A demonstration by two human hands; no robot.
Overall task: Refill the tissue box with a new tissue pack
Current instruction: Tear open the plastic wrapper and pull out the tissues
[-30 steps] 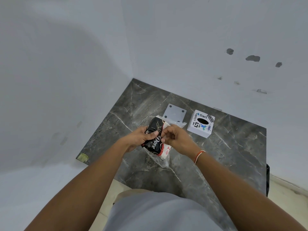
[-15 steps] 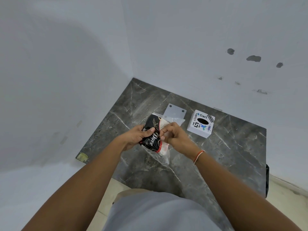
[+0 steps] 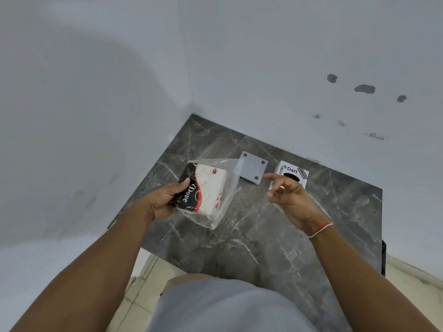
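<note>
Left hand (image 3: 165,200) grips the tissue pack (image 3: 203,190) above the worktop (image 3: 275,236), wrapper mouth angled toward the free, loosely spread right hand (image 3: 290,200), likely to draw tissues out for the box (image 3: 293,174) beyond.

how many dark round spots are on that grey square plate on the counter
3 show on the grey plate: far-left corner, far-right corner, near-right corner. A fourth, at the near-left corner, may be hidden behind the clear wrapper.
</note>
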